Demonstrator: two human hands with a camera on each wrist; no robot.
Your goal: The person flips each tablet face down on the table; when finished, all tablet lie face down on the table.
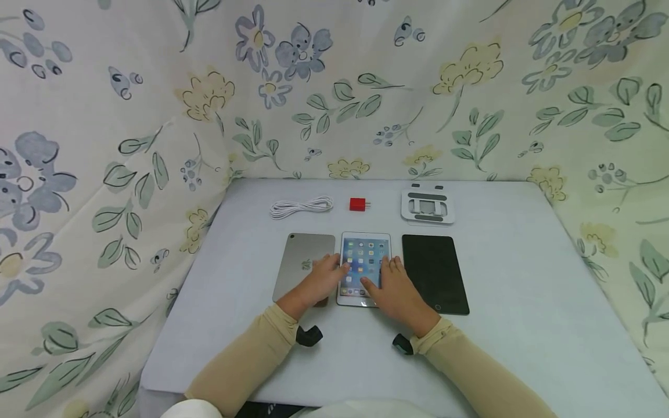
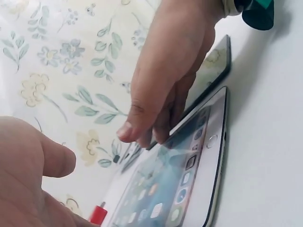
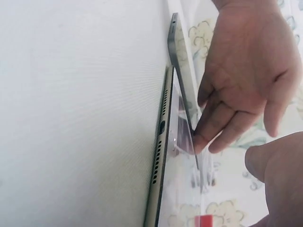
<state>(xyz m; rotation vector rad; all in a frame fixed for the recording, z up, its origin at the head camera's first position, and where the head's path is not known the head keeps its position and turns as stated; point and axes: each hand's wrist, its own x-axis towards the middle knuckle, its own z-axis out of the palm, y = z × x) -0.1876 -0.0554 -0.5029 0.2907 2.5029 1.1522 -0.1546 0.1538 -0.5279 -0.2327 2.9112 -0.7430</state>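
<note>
The lit tablet (image 1: 364, 268) lies flat on the surface (image 1: 522, 302), between a face-down silver tablet (image 1: 303, 264) and a dark-screened tablet (image 1: 435, 273). Both hands rest on it with relaxed, nearly straight fingers: the left hand (image 1: 320, 281) at its left edge, the right hand (image 1: 394, 290) on the glass. It seems a clear film is being peeled, though that is hard to confirm. Steady one edge and lift slowly.
</note>
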